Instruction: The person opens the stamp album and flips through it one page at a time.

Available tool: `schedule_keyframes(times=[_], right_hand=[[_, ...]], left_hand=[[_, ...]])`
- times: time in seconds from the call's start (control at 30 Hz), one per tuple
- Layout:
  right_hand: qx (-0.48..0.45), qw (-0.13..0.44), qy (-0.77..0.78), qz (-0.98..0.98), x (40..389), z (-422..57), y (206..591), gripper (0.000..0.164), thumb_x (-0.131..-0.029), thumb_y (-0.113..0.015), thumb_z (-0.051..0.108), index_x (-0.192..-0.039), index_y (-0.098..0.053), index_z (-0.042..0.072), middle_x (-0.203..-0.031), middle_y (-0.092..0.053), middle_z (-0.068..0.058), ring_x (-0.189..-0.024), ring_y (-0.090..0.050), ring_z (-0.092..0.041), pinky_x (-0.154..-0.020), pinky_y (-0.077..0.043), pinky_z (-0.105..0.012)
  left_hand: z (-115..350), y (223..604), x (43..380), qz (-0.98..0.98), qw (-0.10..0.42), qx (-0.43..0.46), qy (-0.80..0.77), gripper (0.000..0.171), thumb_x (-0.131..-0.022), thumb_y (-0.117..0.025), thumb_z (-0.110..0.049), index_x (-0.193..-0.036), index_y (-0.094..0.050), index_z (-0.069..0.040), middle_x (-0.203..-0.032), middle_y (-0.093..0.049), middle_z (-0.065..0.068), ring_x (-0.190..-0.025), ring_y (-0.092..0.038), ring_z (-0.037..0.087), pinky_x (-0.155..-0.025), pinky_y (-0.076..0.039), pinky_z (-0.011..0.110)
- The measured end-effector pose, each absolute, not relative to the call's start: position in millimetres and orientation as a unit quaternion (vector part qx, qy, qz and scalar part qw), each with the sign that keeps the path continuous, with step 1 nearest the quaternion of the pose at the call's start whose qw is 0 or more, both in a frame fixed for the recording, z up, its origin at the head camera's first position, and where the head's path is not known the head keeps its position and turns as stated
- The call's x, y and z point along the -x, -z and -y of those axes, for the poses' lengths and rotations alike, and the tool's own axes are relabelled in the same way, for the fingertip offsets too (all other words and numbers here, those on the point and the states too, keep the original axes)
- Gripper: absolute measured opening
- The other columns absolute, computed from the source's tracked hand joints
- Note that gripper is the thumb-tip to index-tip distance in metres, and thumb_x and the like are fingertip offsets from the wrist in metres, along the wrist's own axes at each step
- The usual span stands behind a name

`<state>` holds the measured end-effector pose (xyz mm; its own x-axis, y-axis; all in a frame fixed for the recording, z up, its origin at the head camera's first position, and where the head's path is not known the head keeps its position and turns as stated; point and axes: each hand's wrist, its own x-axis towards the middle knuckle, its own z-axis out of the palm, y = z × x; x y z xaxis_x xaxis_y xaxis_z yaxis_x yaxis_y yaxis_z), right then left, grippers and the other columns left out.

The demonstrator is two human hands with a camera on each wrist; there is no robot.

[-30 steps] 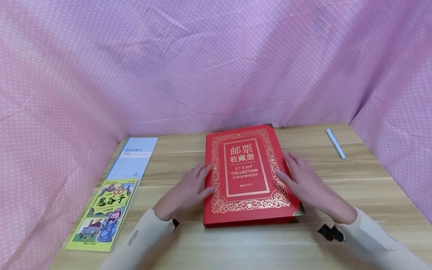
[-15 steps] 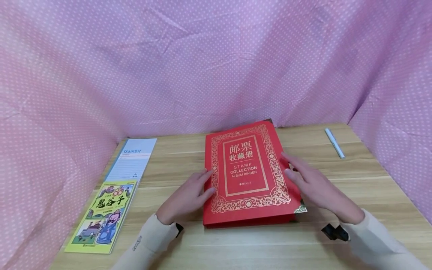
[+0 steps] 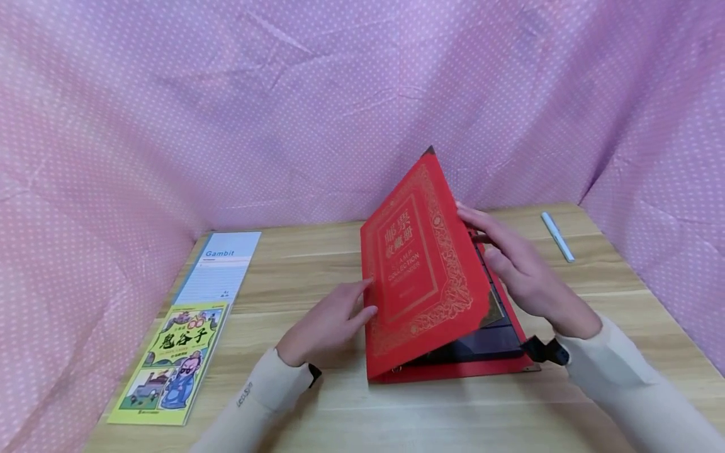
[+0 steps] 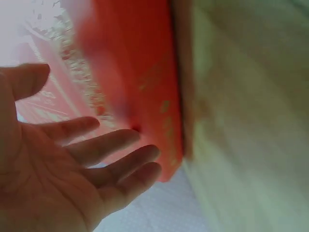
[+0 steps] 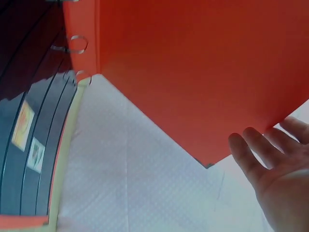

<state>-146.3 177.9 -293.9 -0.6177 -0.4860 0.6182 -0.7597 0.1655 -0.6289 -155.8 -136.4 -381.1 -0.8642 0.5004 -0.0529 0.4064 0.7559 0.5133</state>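
Red stamp album (image 3: 416,270): on the table (image 3: 306,258), long axis pointing away from you; spine (image 4: 157,92) beside your left hand (image 3: 325,321), loosely spread; raised cover's (image 5: 203,72) free edge touching your right hand (image 3: 523,270), outstretched.

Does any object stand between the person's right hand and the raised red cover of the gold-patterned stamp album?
Nothing visible does: the right hand directly touches the free edge of the raised red cover.

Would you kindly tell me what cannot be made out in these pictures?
Head: most of the black pages, hidden by the raised cover.
Left wrist: gold marks on the spine, blurred.
Right wrist: two little pictures, too small to identify.
Right wrist: part of the right hand, cut off by the edge.
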Motion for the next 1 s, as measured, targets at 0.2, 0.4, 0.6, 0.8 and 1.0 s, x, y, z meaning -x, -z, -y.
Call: schedule_keyframes(times=[0.2, 0.4, 0.6, 0.8, 1.0], right_hand=[[-0.439, 0.150, -0.517, 0.719, 148.5, -153.0, 289.3, 0.060, -0.100, -0.045, 0.030, -0.143, -0.029, -0.009, -0.147, -0.030, -0.024, -0.122, -0.042, -0.036, -0.096, -0.040, -0.029], [-0.457, 0.153, -0.570, 0.666, 162.6, -128.8, 312.6, 0.081, -0.095, -0.045, 0.049, -0.149, -0.009, 0.001, -0.152, -0.017, -0.023, -0.132, -0.030, -0.040, -0.093, -0.043, -0.035], [-0.478, 0.158, -0.566, 0.653, 156.4, -96.6, 325.9, 0.082, -0.097, -0.038, 0.052, -0.148, -0.005, -0.003, -0.152, -0.018, -0.022, -0.131, -0.032, -0.041, -0.096, -0.042, -0.042], [-0.478, 0.058, -0.524, 0.702, 143.5, -84.9, 342.2, 0.073, -0.098, -0.032, 0.053, -0.152, -0.010, 0.010, -0.153, -0.025, -0.007, -0.136, -0.030, -0.026, -0.104, -0.035, -0.042], [-0.383, 0.029, -0.442, 0.811, 139.0, -112.6, 358.2, 0.061, -0.098, -0.048, 0.037, -0.151, -0.022, 0.023, -0.151, -0.029, 0.005, -0.131, -0.037, -0.016, -0.101, -0.038, -0.044]], left_hand=[[123.8, 344.7, 160.3, -0.910, -0.048, -0.305, -0.276, 0.056, -0.092, -0.061, -0.028, -0.140, -0.040, -0.010, -0.135, -0.044, 0.003, -0.122, -0.042, 0.017, -0.095, -0.044, 0.036], [109.6, 298.7, 159.1, -0.823, -0.203, -0.428, -0.312, 0.049, -0.093, -0.054, -0.022, -0.137, -0.042, -0.003, -0.138, -0.041, 0.011, -0.127, -0.038, 0.021, -0.104, -0.034, 0.035], [107.4, 271.3, 153.6, -0.790, -0.246, -0.457, -0.326, 0.051, -0.099, -0.040, -0.036, -0.138, -0.042, -0.003, -0.142, -0.037, 0.013, -0.131, -0.035, 0.023, -0.106, -0.032, 0.038], [129.0, 263.7, 145.4, -0.814, -0.254, -0.405, -0.329, 0.053, -0.102, -0.031, -0.043, -0.130, -0.054, -0.004, -0.138, -0.046, 0.008, -0.127, -0.042, 0.021, -0.104, -0.034, 0.040], [177.4, 256.8, 131.8, -0.844, -0.236, -0.370, -0.308, 0.051, -0.103, -0.030, -0.036, -0.126, -0.059, -0.001, -0.135, -0.051, 0.006, -0.124, -0.043, 0.022, -0.101, -0.034, 0.039]])
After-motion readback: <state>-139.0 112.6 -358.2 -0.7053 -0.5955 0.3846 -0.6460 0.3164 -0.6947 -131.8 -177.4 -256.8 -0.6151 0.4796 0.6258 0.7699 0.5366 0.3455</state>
